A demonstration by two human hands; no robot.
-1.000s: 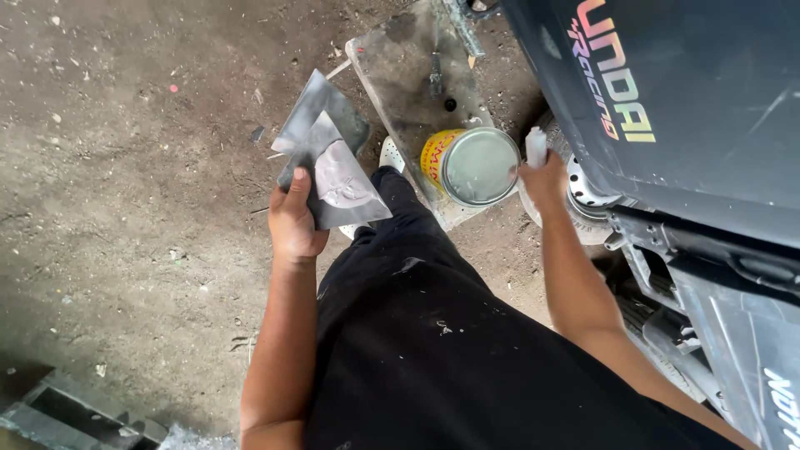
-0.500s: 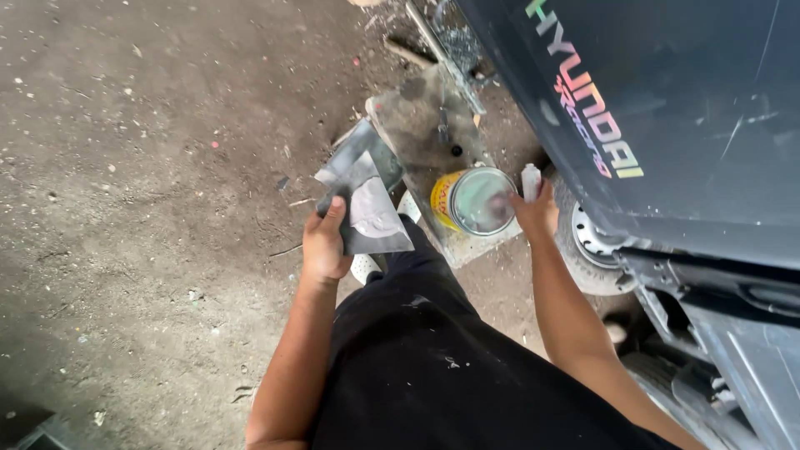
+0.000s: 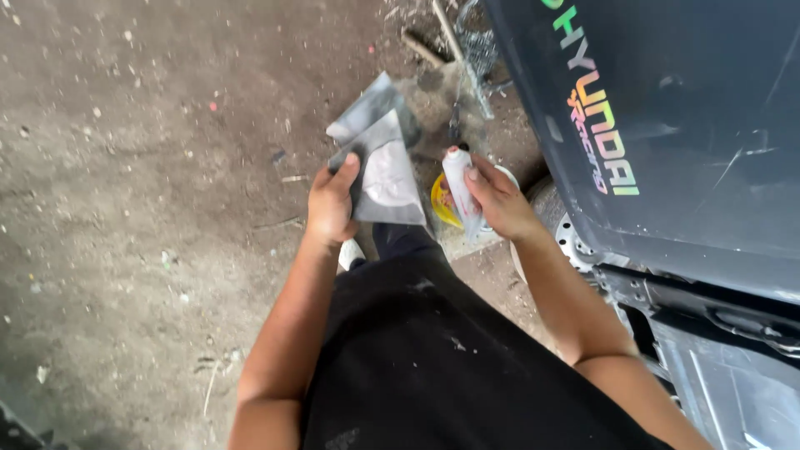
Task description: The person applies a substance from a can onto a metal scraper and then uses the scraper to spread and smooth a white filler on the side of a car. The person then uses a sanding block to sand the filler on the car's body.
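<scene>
Hidden: yellow can [image 3: 442,202] mostly covered by the tube and right hand.
Left hand [image 3: 332,202]: fingers closed on a folded grey sandpaper sheet [image 3: 385,171], stiff and dusty.
Right hand [image 3: 502,200]: fingers wrapped round a white tube [image 3: 460,188], upright.
Room: dark car panel [image 3: 667,125] close right; gritty concrete floor [image 3: 142,167] open left.

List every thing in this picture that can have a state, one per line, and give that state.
Left hand: shut on grey paint-smeared boards.
Grey boards: held up off the floor, fanned.
Right hand: shut on white tube.
White tube: held upright; whether capped, cannot tell.
Yellow tin: on the floor, mostly hidden.
Dark car panel: scuffed.
</scene>
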